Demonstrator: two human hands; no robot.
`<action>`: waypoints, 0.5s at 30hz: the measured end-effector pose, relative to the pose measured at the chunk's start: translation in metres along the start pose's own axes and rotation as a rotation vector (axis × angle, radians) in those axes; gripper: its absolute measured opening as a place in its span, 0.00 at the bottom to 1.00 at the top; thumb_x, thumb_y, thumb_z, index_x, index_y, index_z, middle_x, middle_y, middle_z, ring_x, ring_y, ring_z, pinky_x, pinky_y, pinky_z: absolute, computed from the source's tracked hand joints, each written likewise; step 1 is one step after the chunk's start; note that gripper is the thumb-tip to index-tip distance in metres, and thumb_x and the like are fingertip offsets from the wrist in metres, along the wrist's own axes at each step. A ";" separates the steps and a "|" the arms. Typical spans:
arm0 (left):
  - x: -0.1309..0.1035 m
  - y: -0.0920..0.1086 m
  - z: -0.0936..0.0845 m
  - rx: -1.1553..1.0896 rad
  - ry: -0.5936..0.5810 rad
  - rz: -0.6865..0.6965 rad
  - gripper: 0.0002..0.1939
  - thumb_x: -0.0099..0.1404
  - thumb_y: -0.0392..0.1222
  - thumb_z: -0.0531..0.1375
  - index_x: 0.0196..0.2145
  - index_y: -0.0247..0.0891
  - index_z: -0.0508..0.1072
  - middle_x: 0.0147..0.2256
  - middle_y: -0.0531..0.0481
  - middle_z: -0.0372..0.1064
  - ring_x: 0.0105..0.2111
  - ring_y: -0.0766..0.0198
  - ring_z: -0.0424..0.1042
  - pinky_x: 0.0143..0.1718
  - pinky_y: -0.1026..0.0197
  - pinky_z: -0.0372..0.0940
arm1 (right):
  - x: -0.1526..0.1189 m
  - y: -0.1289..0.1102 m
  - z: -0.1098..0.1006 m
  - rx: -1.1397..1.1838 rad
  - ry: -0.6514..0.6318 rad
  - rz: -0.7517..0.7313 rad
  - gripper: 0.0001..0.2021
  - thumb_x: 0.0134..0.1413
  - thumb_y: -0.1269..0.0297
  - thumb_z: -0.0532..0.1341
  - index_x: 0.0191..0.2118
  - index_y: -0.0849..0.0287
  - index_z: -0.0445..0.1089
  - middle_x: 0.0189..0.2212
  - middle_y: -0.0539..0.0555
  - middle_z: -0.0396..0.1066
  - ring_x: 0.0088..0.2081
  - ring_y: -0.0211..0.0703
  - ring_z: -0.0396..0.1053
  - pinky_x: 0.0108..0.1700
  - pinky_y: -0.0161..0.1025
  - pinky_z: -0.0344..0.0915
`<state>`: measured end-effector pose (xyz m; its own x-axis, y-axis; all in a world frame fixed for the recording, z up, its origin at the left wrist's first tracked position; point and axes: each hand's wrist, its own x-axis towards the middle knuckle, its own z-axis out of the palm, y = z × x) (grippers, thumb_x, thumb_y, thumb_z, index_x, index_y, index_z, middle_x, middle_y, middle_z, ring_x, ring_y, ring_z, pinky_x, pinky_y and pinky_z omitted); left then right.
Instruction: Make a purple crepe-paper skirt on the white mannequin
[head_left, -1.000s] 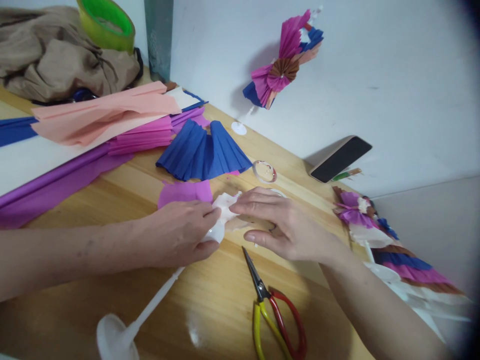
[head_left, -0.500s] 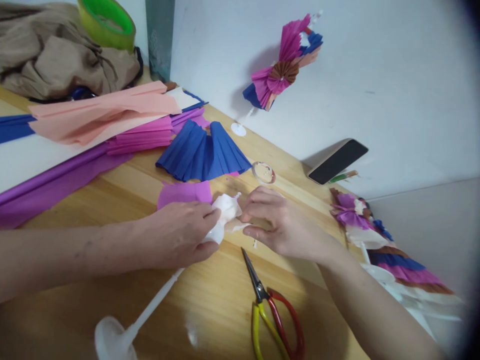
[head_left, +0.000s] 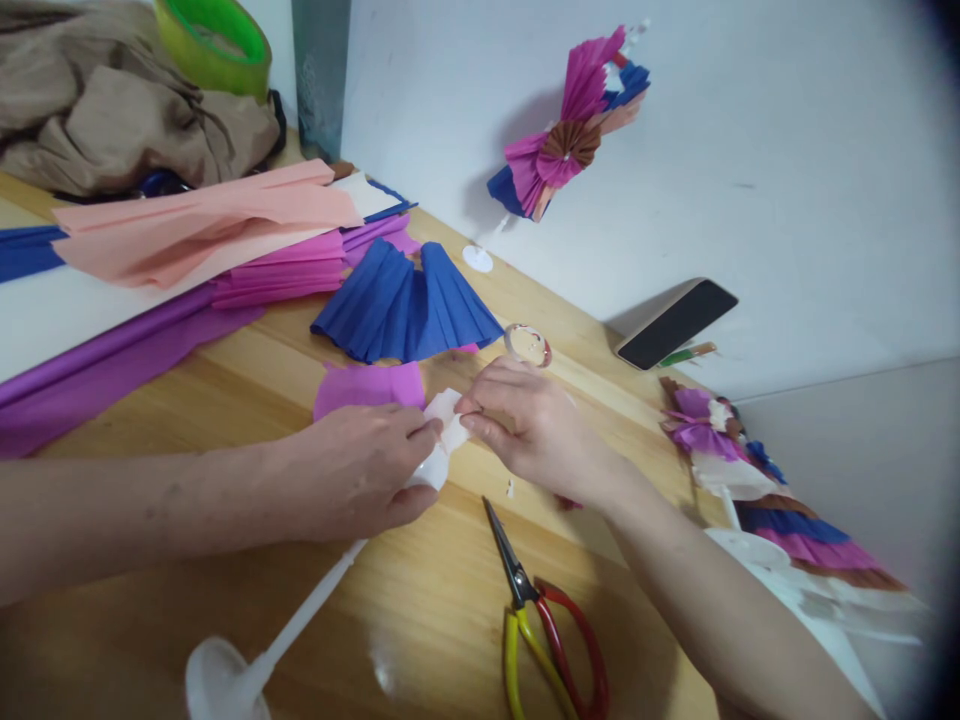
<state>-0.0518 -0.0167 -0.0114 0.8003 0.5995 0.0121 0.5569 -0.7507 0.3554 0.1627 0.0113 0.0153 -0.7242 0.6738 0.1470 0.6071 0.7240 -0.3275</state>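
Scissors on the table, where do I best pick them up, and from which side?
Probably by the red handle and yellow handle, coming from the near side: the scissors lie flat with both handles towards you, while the pointed blades face away.

There are two hands, one left hand [head_left: 367, 458] and one right hand [head_left: 529, 415], with one white piece [head_left: 451, 432] between them; three round white bases, namely the near base [head_left: 219, 682], the wall base [head_left: 478, 259] and the right base [head_left: 746, 548]; one pair of scissors [head_left: 519, 580]; one phone [head_left: 679, 325]; two rings, a green ring [head_left: 217, 80] and a clear ring [head_left: 548, 353]; one brown cloth [head_left: 135, 120]; one peach paper [head_left: 217, 225]; one blue pleated paper [head_left: 405, 315]; one small purple paper [head_left: 367, 388]; and at least two paper ornaments, a wall ornament [head_left: 566, 150] and a right ornament [head_left: 814, 535], the latter possibly several pieces.
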 end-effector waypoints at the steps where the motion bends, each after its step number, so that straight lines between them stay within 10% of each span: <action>1: 0.000 0.000 0.000 0.010 0.005 0.001 0.09 0.64 0.38 0.55 0.41 0.33 0.70 0.36 0.42 0.73 0.33 0.55 0.72 0.30 0.57 0.64 | 0.001 0.000 0.002 -0.025 0.009 0.002 0.08 0.61 0.72 0.57 0.32 0.62 0.71 0.28 0.56 0.72 0.35 0.46 0.66 0.40 0.44 0.62; 15: -0.002 0.000 0.001 0.016 0.051 0.016 0.11 0.63 0.37 0.56 0.42 0.32 0.72 0.37 0.42 0.73 0.33 0.56 0.72 0.31 0.57 0.66 | -0.003 -0.005 0.023 -0.180 0.176 -0.011 0.08 0.61 0.73 0.57 0.31 0.60 0.70 0.29 0.54 0.71 0.37 0.47 0.64 0.40 0.45 0.58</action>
<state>-0.0531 -0.0178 -0.0127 0.7972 0.6001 0.0653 0.5476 -0.7645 0.3401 0.1542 0.0029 -0.0053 -0.6726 0.6695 0.3151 0.6592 0.7356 -0.1560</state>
